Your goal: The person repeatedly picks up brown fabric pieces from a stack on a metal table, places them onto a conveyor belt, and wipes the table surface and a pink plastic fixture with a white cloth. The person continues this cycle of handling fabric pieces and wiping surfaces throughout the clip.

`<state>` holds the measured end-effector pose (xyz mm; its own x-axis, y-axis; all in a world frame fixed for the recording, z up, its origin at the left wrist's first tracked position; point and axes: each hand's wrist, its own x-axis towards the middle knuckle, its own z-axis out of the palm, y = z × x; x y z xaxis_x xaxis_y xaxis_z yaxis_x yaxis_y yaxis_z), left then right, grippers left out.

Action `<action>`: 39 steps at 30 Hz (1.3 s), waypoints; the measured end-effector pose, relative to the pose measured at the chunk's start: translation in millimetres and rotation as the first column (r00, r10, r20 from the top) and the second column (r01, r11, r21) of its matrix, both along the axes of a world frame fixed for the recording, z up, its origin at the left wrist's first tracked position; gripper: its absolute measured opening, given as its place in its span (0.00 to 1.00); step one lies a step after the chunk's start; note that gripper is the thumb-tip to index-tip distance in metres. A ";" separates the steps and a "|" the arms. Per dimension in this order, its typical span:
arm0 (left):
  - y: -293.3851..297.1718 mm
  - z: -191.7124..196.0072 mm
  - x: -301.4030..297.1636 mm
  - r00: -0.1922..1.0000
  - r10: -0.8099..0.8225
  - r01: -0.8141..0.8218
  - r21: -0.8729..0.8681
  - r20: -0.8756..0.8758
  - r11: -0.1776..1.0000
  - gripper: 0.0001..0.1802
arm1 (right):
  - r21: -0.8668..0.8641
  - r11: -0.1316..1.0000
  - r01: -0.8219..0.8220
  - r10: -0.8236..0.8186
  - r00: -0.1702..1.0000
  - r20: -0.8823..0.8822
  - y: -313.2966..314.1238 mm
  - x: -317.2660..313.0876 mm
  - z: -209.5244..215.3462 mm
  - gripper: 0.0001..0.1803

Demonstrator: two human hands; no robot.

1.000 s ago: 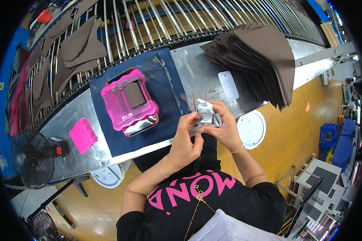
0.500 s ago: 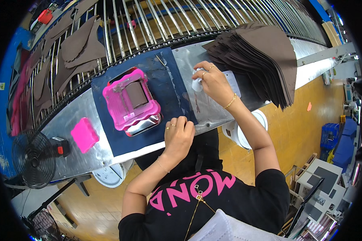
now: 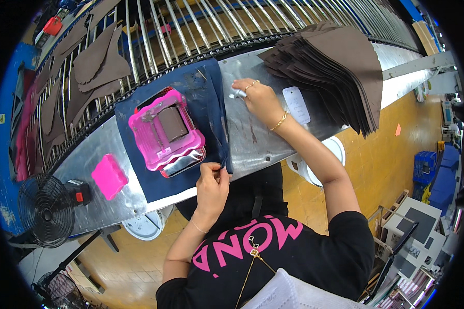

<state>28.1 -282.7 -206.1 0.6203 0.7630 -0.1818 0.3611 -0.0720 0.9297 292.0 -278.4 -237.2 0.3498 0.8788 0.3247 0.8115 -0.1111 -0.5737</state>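
Note:
A dark blue sheet [image 3: 162,189] lies on the metal tabletop, stained along its far right part. My left hand [image 3: 212,190] pinches its near right corner, and that right edge is bunched and folded inward. My right hand [image 3: 264,105] is closed over the bare metal to the right of the sheet. Between its fingers is a small white wad [image 3: 237,93], mostly covered; whether it is cloth or paper I cannot tell. On the sheet stands a pink scalloped-edged tray [image 3: 139,135] with a dark brown block [image 3: 174,124] in it, resting on a red-rimmed holder.
Fanned brown sheet pieces [image 3: 340,62] are piled at the right, beside a white tag [image 3: 296,104]. A rod conveyor [image 3: 191,31] runs behind, carrying brown pieces [image 3: 95,56]. A pink scalloped piece [image 3: 110,176] and black fan [image 3: 45,210] are left. White buckets [image 3: 334,150] stand below.
My left hand has moved left and nearer to me, drawing the sheet's right edge inward into a fold. My right hand has shifted left with the white wad.

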 end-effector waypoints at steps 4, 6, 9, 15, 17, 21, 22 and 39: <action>-4.0 -8.0 -6.3 0.997 0.047 -0.046 -0.016 0.057 0.999 0.10 | -0.017 0.994 -0.104 0.105 0.981 0.165 -10.9 -16.5 6.8 0.17; -4.8 -9.6 -10.1 0.997 0.046 -0.045 -0.030 0.063 0.999 0.10 | -0.040 0.986 -0.161 0.166 0.951 0.260 -22.4 -26.9 15.5 0.17; -3.1 -9.9 -14.2 0.999 0.003 -0.001 -0.035 0.047 0.999 0.10 | -0.062 0.978 -0.201 0.211 0.932 0.296 -44.2 -44.2 15.2 0.15; -1.9 -10.5 -7.6 0.998 -0.006 0.006 -0.012 0.060 1.000 0.10 | -0.097 0.977 -0.192 0.210 0.949 0.235 -75.2 -63.1 27.5 0.14; -1.6 -11.2 -7.4 0.996 0.010 -0.009 -0.005 0.089 1.000 0.11 | -0.106 0.974 -0.202 0.221 0.948 0.227 -85.8 -68.6 26.9 0.11; -0.1 -12.5 -7.4 0.995 0.008 -0.008 0.006 0.102 1.000 0.11 | -0.129 0.967 -0.220 0.241 0.954 0.179 -100.0 -74.8 31.3 0.10; 1.0 -12.6 -7.1 0.996 0.003 -0.003 0.005 0.093 1.000 0.11 | -0.185 0.956 -0.227 0.255 0.957 0.140 -103.2 -75.4 34.4 0.13; 1.2 -12.5 -5.1 0.994 0.013 -0.010 -0.031 0.112 0.999 0.11 | -0.145 0.964 -0.224 -0.155 -0.026 -0.988 -65.1 -8.1 67.2 0.12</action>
